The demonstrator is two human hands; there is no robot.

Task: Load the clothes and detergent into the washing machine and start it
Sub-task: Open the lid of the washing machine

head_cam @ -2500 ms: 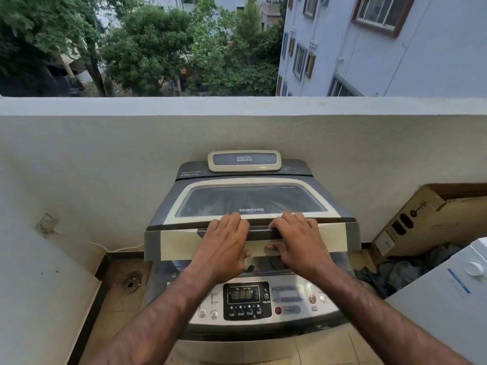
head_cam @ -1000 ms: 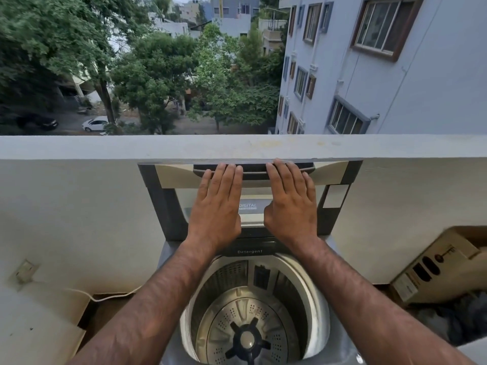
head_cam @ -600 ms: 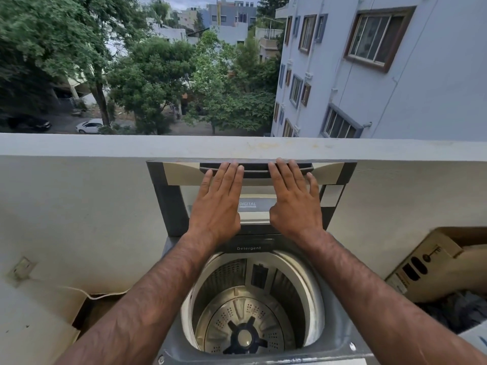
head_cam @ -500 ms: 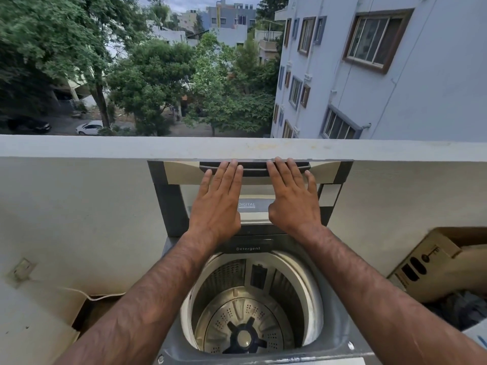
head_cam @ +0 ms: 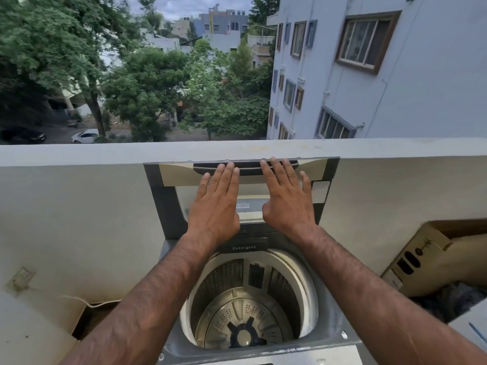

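Observation:
A grey top-loading washing machine (head_cam: 332, 338) stands against the balcony wall. Its folded lid (head_cam: 168, 206) is raised upright and leans back against the wall. My left hand (head_cam: 216, 204) and my right hand (head_cam: 287, 198) lie flat on the lid's underside, fingers stretched out, fingertips on the dark handle strip (head_cam: 250, 168). Neither hand holds anything. Below them the steel drum (head_cam: 245, 312) is open and bare, with a dark pulsator hub at the bottom. A flap marked "Detergent" (head_cam: 243, 247) sits at the drum's back rim. No clothes or detergent container show near the drum.
The white parapet wall (head_cam: 79, 206) runs behind the machine, with trees and buildings beyond. An open cardboard box (head_cam: 427, 262) lies at the right, dark cloth (head_cam: 448, 301) below it. A wall socket (head_cam: 19, 279) with a white cord sits low at the left.
Both hands have swung the lid up from lying shut over the drum to standing upright against the wall. Over the last half second the fingers have spread slightly.

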